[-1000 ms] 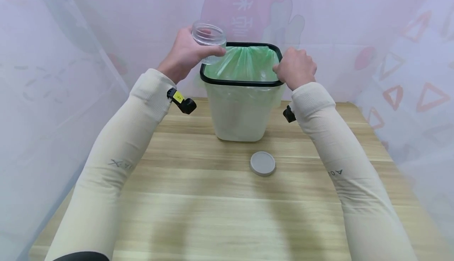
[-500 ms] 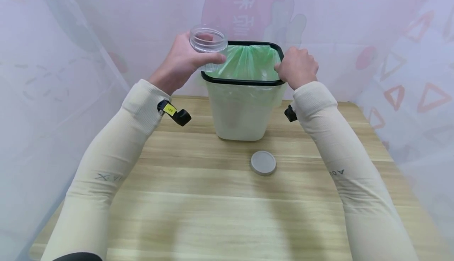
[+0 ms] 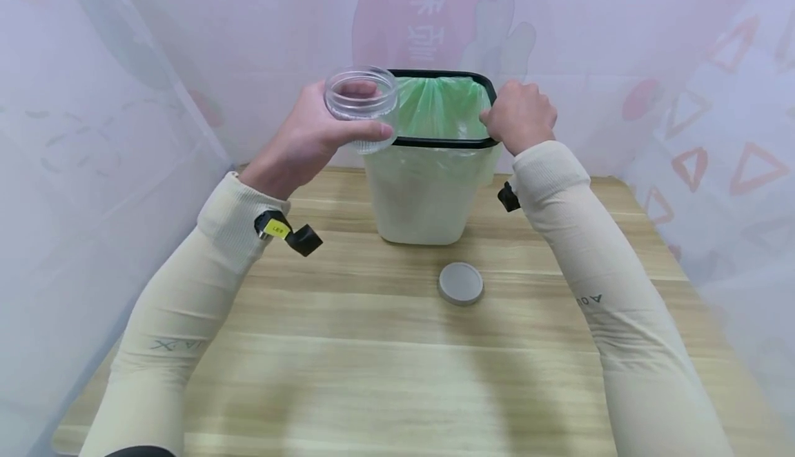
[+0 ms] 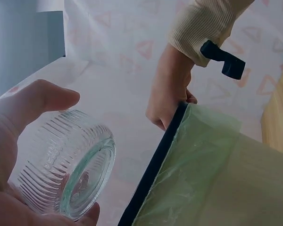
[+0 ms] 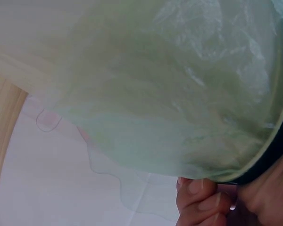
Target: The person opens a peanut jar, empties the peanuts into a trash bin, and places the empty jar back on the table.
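Note:
My left hand (image 3: pixel 310 131) holds a clear jar (image 3: pixel 366 108), its open mouth up, at the left side of the trash can (image 3: pixel 422 201). Ribbed sides and a thick base show on the jar (image 4: pixel 66 162) in the left wrist view. The can is off-white with a black rim (image 3: pixel 444 144), and a green bag (image 3: pixel 428 108) lines it and folds over its outside. At the rim's right side my right hand (image 3: pixel 520 117) grips the edge, fingers (image 5: pixel 203 202) curled under it. A round grey lid (image 3: pixel 461 283) lies on the table in front of the can.
The wooden table (image 3: pixel 373 374) runs up to a pale patterned curtain (image 3: pixel 298 22) behind the can. More curtain hangs at the left and right sides. Small black cameras sit on both wrists.
My left hand has brought the jar down and slightly left, toward me. The right hand stays on the rim, and the can and lid have not moved.

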Tool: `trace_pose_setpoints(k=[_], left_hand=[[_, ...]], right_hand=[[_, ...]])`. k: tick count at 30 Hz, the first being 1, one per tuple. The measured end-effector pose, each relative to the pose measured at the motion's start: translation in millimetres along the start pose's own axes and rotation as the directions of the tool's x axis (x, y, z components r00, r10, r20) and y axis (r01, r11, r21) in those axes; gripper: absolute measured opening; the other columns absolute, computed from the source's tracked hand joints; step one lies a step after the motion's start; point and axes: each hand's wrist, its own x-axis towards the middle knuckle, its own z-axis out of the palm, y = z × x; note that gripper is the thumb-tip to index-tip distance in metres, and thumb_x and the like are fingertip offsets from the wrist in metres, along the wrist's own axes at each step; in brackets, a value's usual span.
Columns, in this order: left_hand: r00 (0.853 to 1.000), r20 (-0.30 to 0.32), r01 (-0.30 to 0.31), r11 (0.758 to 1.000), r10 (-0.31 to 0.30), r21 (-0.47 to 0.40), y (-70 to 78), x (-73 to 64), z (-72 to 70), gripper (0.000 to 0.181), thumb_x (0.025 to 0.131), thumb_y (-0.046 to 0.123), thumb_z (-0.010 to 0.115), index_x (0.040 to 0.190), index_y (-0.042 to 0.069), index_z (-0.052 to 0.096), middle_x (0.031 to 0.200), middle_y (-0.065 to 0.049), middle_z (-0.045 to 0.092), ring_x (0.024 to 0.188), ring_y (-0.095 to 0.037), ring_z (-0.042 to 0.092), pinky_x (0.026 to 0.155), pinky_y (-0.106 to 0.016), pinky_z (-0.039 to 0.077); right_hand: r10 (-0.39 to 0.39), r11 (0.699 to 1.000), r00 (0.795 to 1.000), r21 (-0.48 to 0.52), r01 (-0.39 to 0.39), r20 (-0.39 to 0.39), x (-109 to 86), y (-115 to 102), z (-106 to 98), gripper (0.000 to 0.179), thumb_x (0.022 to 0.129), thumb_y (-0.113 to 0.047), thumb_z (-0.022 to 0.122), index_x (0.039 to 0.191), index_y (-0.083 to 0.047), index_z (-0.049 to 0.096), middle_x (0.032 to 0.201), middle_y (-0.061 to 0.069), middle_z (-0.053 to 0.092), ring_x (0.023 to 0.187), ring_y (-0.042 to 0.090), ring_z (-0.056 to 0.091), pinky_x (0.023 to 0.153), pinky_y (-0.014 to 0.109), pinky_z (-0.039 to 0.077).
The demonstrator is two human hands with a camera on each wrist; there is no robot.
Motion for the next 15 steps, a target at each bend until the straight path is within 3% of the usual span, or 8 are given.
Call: trace_pose_setpoints(k=[7, 15], left_hand=[[1.000, 0.016, -0.010, 1.000, 0.010, -0.004, -12.2, -17.4, 1.7, 0.059, 0.082, 0.007, 0.085, 0.136, 0.006, 0.063, 0.132, -0.009, 0.070, 0.118, -0.021, 0.068, 0.102, -0.027, 0.056], [1.000, 0.014, -0.004, 1.000, 0.005, -0.028, -38.1, -43.1, 1.7, 0.061, 0.081, 0.004, 0.085, 0.138, 0.007, 0.063, 0.134, -0.008, 0.069, 0.120, -0.021, 0.067, 0.100, -0.026, 0.056]], right_hand=[[-0.003, 1.000, 1.000, 0.001, 0.003, 0.002, 0.1, 1, -1, 0.039, 0.106, -0.045, 0.054, 0.103, -0.007, 0.061, 0.106, 0.014, 0.061, 0.090, 0.032, 0.058, 0.066, 0.039, 0.047], [-0.005, 1.000, 1.000, 0.004, 0.005, 0.014, 0.4, 1, 0, 0.042, 0.106, -0.047, 0.054, 0.109, -0.006, 0.061, 0.114, 0.017, 0.063, 0.095, 0.034, 0.059, 0.070, 0.042, 0.050]])
